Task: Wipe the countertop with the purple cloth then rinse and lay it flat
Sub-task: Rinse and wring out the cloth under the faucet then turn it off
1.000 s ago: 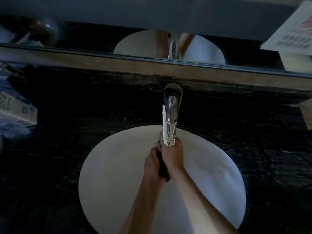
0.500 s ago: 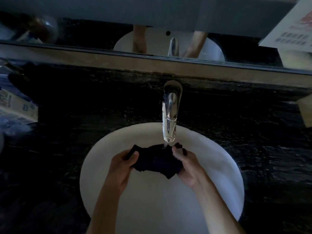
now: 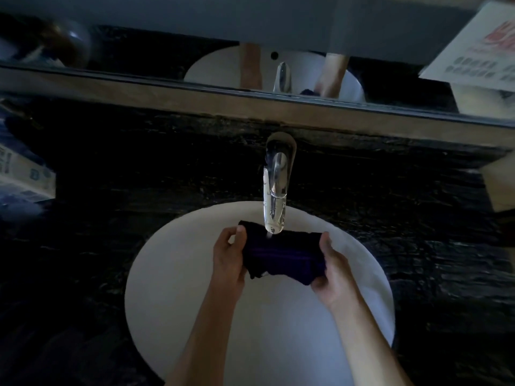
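Purple cloth (image 3: 281, 256) stretched under faucet (image 3: 274, 201), left hand (image 3: 228, 257) and right hand (image 3: 333, 274) each clamped on one end. Likely soft, limp, water-heavy; best gripped at corners.

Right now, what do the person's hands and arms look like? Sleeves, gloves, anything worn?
Both forearms come in bare from the bottom edge: no sleeves visible up to where the frame cuts them off. The left hand and right hand are bare too, with no gloves. No watch, ring or bracelet is visible, though the light is dim, so small items could be missed.
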`<action>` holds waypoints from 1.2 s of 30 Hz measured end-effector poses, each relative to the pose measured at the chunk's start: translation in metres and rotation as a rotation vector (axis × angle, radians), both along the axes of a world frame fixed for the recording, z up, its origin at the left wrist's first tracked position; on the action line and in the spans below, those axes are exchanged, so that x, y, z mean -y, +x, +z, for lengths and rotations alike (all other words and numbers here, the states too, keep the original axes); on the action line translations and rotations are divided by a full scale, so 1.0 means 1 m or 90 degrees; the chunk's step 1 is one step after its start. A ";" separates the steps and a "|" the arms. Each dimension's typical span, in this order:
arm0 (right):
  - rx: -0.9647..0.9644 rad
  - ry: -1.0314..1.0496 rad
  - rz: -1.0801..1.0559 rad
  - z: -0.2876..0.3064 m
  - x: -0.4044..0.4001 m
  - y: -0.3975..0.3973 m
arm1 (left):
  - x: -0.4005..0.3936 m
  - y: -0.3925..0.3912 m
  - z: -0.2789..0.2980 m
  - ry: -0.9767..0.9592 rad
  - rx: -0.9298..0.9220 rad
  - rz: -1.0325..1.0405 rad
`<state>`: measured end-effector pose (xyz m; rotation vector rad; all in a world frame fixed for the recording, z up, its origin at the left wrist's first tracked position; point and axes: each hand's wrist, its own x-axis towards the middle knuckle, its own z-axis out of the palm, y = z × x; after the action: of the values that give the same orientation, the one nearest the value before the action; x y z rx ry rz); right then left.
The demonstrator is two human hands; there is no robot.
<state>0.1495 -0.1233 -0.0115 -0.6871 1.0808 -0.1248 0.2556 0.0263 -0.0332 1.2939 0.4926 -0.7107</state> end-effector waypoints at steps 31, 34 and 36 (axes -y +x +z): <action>0.157 0.152 0.049 0.008 -0.030 0.008 | 0.025 -0.032 -0.017 -0.404 -0.202 0.074; 0.161 0.120 0.077 0.009 -0.025 0.006 | 0.025 -0.028 -0.022 -0.434 -0.198 0.142; 0.162 0.090 0.086 0.008 -0.021 0.005 | 0.025 -0.028 -0.024 -0.462 -0.178 0.157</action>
<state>0.1544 -0.1022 -0.0032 -0.5974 0.7891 -0.0177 0.2277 0.0012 -0.0570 0.4475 0.5391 -0.7672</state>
